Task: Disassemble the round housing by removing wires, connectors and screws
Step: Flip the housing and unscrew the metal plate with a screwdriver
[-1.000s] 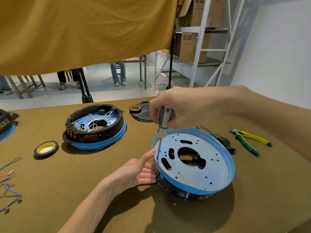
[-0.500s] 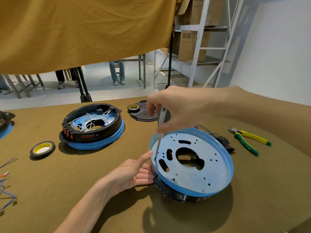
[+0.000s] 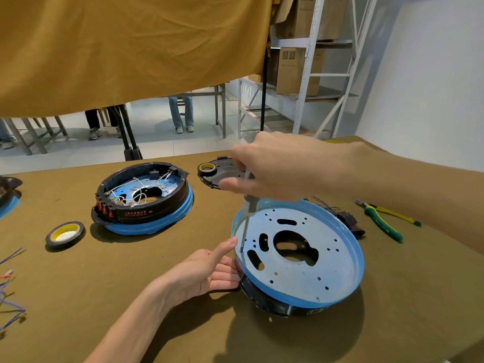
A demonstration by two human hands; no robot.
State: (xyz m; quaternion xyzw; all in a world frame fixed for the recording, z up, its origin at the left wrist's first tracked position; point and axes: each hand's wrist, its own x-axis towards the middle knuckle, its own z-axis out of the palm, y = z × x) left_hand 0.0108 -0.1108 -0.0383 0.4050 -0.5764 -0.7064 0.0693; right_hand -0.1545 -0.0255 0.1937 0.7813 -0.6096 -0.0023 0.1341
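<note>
A mustard-brown cloth (image 3: 131, 48) hangs across the upper left, its hem stopping above the far edge of a table (image 3: 78, 284) covered in olive-brown fabric. Beneath the hem lies a pale tiled floor (image 3: 157, 142) — metal table legs (image 3: 224, 113) and the legs of standing people (image 3: 182, 111) show there. At right, a white steel rack (image 3: 306, 74) holds cardboard boxes (image 3: 296, 72) beside a plain white wall (image 3: 432, 74) in even, soft light.
</note>
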